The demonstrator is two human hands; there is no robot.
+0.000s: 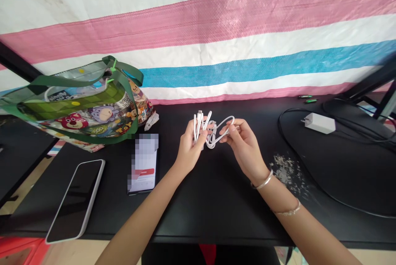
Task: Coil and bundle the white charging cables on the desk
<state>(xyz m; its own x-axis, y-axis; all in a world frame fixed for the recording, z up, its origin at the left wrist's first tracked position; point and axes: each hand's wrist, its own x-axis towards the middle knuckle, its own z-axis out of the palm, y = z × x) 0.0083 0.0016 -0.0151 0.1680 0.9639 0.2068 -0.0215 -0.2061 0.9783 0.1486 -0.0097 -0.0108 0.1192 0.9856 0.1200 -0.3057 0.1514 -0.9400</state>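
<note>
A white charging cable (211,140) is bunched in loops between my two hands, above the black table. My left hand (191,143) is closed around several folded strands, and a plug end sticks up at its top. Thumb and fingers of my right hand (240,141) pinch a loop of the same cable a little to the right. Part of the cable is hidden behind my fingers. Left of my left hand lies a phone with a lit screen (144,162).
A second phone with a dark screen (74,201) lies near the front left edge. Behind it stands a clear, green-handled bag (102,112). To the right are a white power adapter (320,123), black cords (305,166), small pale scraps (287,172) and two green-tipped items (310,101). A striped sheet (247,17) hangs behind.
</note>
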